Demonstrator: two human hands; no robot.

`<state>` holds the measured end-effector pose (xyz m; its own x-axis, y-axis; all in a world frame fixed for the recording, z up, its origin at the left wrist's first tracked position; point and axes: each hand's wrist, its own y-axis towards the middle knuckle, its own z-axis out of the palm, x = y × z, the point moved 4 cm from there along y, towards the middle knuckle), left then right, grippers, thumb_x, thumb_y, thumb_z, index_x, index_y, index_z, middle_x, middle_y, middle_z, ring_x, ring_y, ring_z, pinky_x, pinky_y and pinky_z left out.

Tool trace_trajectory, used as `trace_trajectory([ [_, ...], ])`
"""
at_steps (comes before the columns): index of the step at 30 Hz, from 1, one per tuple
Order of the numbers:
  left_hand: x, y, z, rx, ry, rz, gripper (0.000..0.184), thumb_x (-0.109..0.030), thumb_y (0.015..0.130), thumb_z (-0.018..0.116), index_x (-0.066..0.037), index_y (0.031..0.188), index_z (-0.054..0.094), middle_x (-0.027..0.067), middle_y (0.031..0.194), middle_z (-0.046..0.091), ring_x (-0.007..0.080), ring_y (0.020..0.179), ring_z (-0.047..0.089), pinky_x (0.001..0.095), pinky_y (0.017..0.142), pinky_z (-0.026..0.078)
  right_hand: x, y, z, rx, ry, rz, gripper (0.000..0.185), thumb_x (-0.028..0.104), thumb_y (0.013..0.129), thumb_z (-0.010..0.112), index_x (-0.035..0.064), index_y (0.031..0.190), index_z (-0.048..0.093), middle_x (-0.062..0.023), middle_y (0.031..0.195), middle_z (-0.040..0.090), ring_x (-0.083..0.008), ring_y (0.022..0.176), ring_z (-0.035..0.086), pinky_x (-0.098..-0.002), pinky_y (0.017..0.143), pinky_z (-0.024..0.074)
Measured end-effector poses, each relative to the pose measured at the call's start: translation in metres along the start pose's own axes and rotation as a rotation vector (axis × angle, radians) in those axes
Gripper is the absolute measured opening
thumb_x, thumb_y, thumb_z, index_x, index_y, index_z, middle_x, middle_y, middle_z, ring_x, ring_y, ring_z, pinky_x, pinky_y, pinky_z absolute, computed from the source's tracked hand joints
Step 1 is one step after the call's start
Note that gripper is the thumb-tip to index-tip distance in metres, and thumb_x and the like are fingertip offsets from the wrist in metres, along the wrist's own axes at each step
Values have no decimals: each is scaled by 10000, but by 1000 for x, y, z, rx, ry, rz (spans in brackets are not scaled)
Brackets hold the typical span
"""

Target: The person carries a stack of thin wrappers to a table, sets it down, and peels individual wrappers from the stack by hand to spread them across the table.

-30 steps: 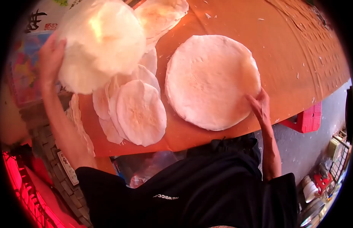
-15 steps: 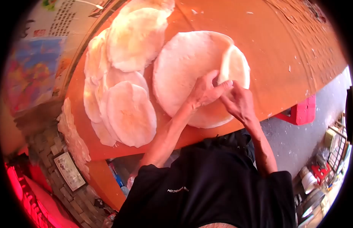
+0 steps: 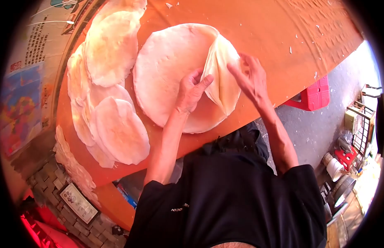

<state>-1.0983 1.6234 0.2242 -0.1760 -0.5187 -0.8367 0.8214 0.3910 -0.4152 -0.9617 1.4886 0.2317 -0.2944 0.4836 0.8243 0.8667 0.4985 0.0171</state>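
A thick stack of round, pale flatbread sheets [image 3: 163, 70] lies on the orange table. At its right side the top flatbread sheet [image 3: 211, 58] is lifted, its edge curling up and back toward the left. My left hand [image 3: 190, 91] is at this raised edge, thumb and fingers closed on it, though the fingertips are partly hidden. To the right, my right hand [image 3: 252, 78] hovers by the stack's right rim with its fingers apart and nothing visible in them.
Loose overlapping flatbread sheets [image 3: 121, 132] spread along the table's left side. The orange table [image 3: 274, 49] carries small scraps and wrinkles toward the far right. A red plastic stool [image 3: 314, 95] stands beyond the right edge. A framed card [image 3: 79, 202] is at lower left.
The top sheet's right edge has been lifted farther left, opening a wider fold. My hands, earlier close together at the edge, have moved apart. The view has shifted right.
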Motion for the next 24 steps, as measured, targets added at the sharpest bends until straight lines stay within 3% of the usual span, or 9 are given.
trace_trajectory([
  [2,3,2,0,-7,16,8,419,-192,896,687,51,1212,558,56,1069,638,99,957,586,252,847,485,-8,22,6,33,-56,42,651,460,770,691,-14,1201,580,-217,1013,648,-363,982,621,-408,863,486],
  [5,11,4,-8,-15,14,8,404,-220,914,666,36,1210,568,43,1071,637,92,950,585,247,852,478,-13,38,18,391,382,375,732,558,799,631,-59,1190,587,-221,1107,645,-273,1029,629,-360,875,483],
  [8,17,2,-13,-39,-53,9,372,-229,934,637,22,1202,580,42,1080,640,92,958,589,246,862,475,-22,47,25,490,457,526,729,553,793,644,-70,1167,598,-210,1088,651,-262,1027,631,-355,887,482],
  [10,19,0,-13,-69,-109,17,352,-227,943,623,19,1192,587,41,1075,642,90,957,589,247,859,475,0,44,15,512,388,489,727,554,779,665,-62,1160,602,-203,1093,652,-270,1041,629,-357,895,482],
  [13,20,-2,-4,-116,-115,21,298,-196,940,621,37,1125,611,5,968,614,54,856,547,222,759,463,2,42,18,547,346,466,707,500,747,726,-60,1159,596,-194,1096,655,-274,1038,632,-359,895,487],
  [15,20,-2,-2,-185,-72,26,201,-96,922,579,37,1068,618,13,925,617,60,786,552,220,688,467,-2,43,24,507,224,348,637,379,745,757,-35,1190,566,-122,1038,656,-231,963,632,-323,844,492],
  [19,17,-4,-2,-287,44,61,163,-21,879,535,35,1007,618,19,872,616,63,728,552,224,618,467,-16,41,30,439,126,208,631,226,702,781,-53,1214,538,-155,1054,652,-244,955,641,-337,841,505],
  [23,-15,-30,-7,-298,113,162,152,1,853,528,29,971,619,12,837,614,50,703,541,221,586,462,-12,29,0,382,618,283,570,116,657,766,-46,1160,553,-173,944,668,-244,842,666,-334,725,544],
  [24,-29,-39,-11,-269,223,202,157,4,853,529,30,978,621,10,839,615,46,708,540,219,597,465,-26,31,-11,346,534,288,579,62,651,761,-46,1177,545,-175,925,670,-251,795,671,-338,696,549],
])
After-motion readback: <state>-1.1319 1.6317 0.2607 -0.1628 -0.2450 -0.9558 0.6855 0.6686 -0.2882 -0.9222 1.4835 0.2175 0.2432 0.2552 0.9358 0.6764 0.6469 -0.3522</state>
